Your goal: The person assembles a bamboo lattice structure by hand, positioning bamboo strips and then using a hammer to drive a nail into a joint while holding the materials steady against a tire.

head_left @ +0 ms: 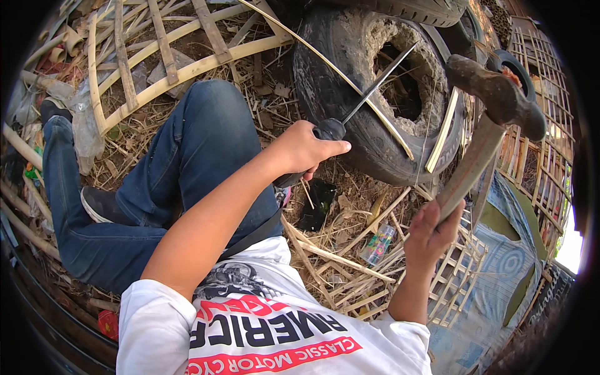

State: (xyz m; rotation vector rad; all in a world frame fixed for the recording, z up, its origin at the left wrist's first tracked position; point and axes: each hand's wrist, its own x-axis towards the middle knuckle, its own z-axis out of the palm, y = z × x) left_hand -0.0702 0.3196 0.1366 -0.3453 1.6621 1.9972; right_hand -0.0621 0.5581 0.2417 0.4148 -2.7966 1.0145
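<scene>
My left hand [299, 150] is wrapped round the black handle of a long screwdriver [380, 81], thumb laid along it. Its thin metal shaft slants up and right, its tip over the hole of an old tyre [334, 81] with a rough, concrete-like inner ring. A split bamboo strip [331, 65] lies across the tyre and passes the shaft. My right hand [432, 232] grips the wooden handle of a hammer [470, 165], raised at the right with its worn metal head upward. A shorter bamboo strip [444, 134] leans on the tyre's right side.
A bamboo lattice frame [165, 80] stands at the upper left beyond my bent knee. Bamboo offcuts [340, 255], a clear plastic bottle [379, 244] and a black scrap [317, 203] litter the ground. Blue cloth [500, 269] lies at right, below a woven bamboo panel [544, 100].
</scene>
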